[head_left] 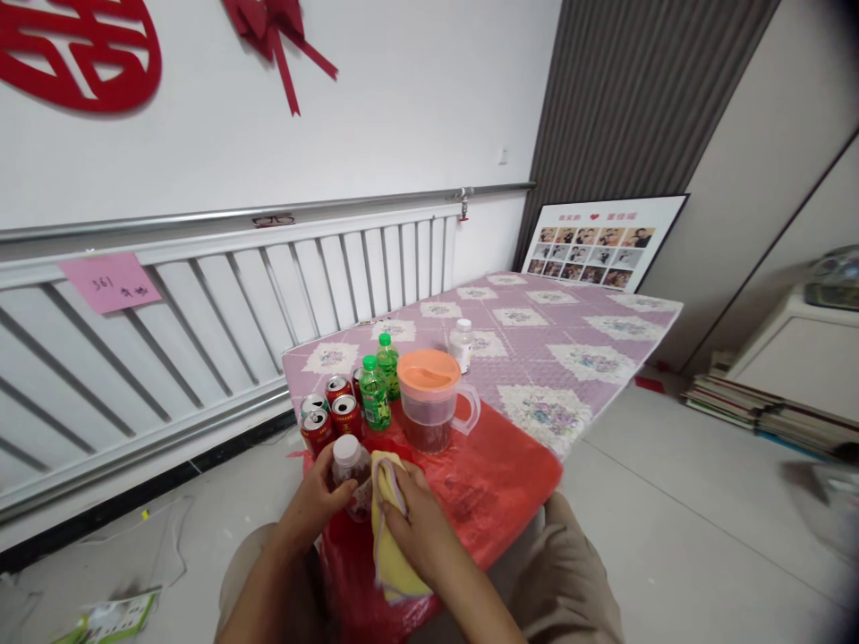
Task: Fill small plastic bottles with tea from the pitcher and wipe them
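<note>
My left hand (320,495) is closed round a clear bottle with a white cap (352,474), upright at the near left of the red plastic sheet (483,483). My right hand (414,519) grips a folded yellow cloth (395,568) with a purple edge, just right of the bottle. Behind them stands a clear pitcher with an orange lid (429,402), dark liquid in its lower part. Two green bottles (374,394) are left of the pitcher, and several drink cans (344,416) stand beside them. A white-capped bottle (461,345) is behind the pitcher.
A purple flowered cloth (530,331) covers the table's far part. The white radiator (268,295) runs along the left and back, with a pink note (111,282) on it. A photo board (604,241) leans at the back right. Stacked books (758,416) lie on the floor at right.
</note>
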Demonstrator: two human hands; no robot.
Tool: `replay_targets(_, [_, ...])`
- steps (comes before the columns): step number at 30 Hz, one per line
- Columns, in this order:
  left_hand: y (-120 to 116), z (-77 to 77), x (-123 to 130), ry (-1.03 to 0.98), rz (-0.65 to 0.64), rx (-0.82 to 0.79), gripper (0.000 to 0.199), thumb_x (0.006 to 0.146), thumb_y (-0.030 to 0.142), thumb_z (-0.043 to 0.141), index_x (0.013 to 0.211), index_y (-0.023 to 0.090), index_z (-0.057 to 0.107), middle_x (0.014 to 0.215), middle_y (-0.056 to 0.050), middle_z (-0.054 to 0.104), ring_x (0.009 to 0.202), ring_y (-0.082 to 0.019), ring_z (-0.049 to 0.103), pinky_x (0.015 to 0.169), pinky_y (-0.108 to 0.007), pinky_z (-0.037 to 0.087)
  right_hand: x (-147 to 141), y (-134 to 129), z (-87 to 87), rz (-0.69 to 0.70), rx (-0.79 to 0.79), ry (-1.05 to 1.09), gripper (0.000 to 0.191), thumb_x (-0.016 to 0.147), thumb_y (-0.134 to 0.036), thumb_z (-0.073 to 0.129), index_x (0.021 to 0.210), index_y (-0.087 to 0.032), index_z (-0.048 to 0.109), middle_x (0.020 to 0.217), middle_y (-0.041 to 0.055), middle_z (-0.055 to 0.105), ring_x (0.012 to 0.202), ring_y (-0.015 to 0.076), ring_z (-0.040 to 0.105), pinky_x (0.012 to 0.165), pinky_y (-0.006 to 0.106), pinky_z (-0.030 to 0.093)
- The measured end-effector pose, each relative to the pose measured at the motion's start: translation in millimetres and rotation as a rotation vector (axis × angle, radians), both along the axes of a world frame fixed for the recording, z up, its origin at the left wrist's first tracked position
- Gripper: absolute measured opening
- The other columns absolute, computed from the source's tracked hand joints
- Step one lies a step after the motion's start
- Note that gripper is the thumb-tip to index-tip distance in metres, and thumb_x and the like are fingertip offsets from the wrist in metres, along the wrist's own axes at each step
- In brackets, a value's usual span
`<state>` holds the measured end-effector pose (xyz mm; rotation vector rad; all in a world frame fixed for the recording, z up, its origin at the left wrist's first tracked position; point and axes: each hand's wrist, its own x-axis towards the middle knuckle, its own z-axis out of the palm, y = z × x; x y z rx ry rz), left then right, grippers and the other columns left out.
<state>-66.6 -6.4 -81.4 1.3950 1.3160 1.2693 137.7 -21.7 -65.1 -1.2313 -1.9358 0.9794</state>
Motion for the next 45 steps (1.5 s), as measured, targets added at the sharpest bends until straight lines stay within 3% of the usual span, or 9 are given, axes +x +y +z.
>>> replay_targets(4, [4,-4.6,-3,-0.032,-0.036,0.005,0.066,0.071,0.033,0.07,0.132,0.015,0.052,0.131,-0.014,0.067,0.123,-0.03,0.062,0.108,-0.044,0.047,-7,22,14.5,0.023,0.077,-0.036,0.059,0.084,-0.009,0.049,0.142,-0.022,0.052,0.152,0.012,0.043,0.138,0.0226,0.045,0.114,0.037,0.036])
replay_targets(8, [6,-7.5,-6,-0.039,-0.053,0.012,0.068,0.07,0.032,0.071,0.133,0.015,0.051,0.133,-0.015,0.066,0.123,-0.031,0.062,0.109,-0.045,0.047,-16,58,33.6,0.162,0.14,-0.12,0.056,0.082,-0.005,0.048,0.133,-0.024,0.058,0.149,0.0097,0.048,0.13,0.0213,0.051,0.11,0.038,0.039])
replay_targets(15, [5,-7.0,-5,-0.01,-0.038,0.02,0.068,0.071,0.035,0.071,0.132,0.015,0.052,0.135,-0.014,0.065,0.127,-0.031,0.059,0.111,-0.044,0.045,-26,99,39.5,0.341,0.102,-0.19,0.045,0.074,-0.001,0.049,0.109,-0.022,0.068,0.117,0.0045,0.07,0.11,0.0202,0.062,0.094,0.031,0.047])
replay_targets(18, [3,-5.6,-5,0.013,-0.026,0.014,0.066,0.072,0.032,0.07,0.132,0.014,0.051,0.135,-0.015,0.064,0.127,-0.031,0.059,0.112,-0.044,0.043,-23,94,29.6,0.357,0.04,-0.237,0.038,0.073,-0.002,0.051,0.1,-0.022,0.07,0.105,0.0024,0.075,0.096,0.0196,0.067,0.083,0.028,0.05])
replay_targets(22, [1,-3.2,-5,0.043,-0.003,0.0,0.063,0.073,0.03,0.069,0.132,0.014,0.052,0.132,-0.014,0.065,0.124,-0.031,0.06,0.111,-0.045,0.043,-16,76,16.7,0.294,-0.036,-0.308,0.038,0.077,-0.006,0.052,0.107,-0.023,0.068,0.107,0.005,0.076,0.094,0.0222,0.069,0.078,0.03,0.05])
replay_targets(30, [-6,5.4,10,0.097,0.075,-0.006,0.059,0.073,0.032,0.068,0.128,0.017,0.053,0.122,-0.01,0.068,0.111,-0.027,0.066,0.099,-0.039,0.052,-10,43,10.6,0.112,-0.141,-0.377,0.04,0.086,-0.016,0.05,0.125,-0.015,0.061,0.118,0.0178,0.07,0.106,0.0296,0.067,0.089,0.04,0.049])
replay_targets(36, [-11,9.5,33,0.205,0.281,0.007,0.046,0.071,0.033,0.07,0.113,0.02,0.056,0.105,-0.006,0.067,0.092,-0.025,0.066,0.085,-0.042,0.054,-8,17,11.6,0.049,-0.143,-0.291,0.052,0.093,-0.019,0.043,0.144,-0.009,0.045,0.131,0.0216,0.061,0.122,0.0286,0.059,0.102,0.039,0.044])
replay_targets(41, [-10,8.6,47,0.23,0.404,0.025,0.052,0.067,0.038,0.071,0.112,0.019,0.053,0.107,-0.009,0.066,0.099,-0.03,0.065,0.089,-0.047,0.052,-8,0,9.4,0.0,-0.123,-0.207,0.056,0.093,-0.018,0.043,0.148,-0.009,0.04,0.137,0.02,0.056,0.13,0.0261,0.053,0.108,0.036,0.041])
replay_targets(45, [-9,8.4,48,0.231,0.41,0.043,0.051,0.067,0.039,0.071,0.111,0.019,0.054,0.108,-0.01,0.067,0.1,-0.03,0.065,0.09,-0.047,0.052,-7,-6,14.6,-0.029,-0.078,-0.074,0.062,0.091,-0.017,0.047,0.152,-0.01,0.035,0.148,0.0205,0.045,0.137,0.0246,0.048,0.115,0.038,0.036])
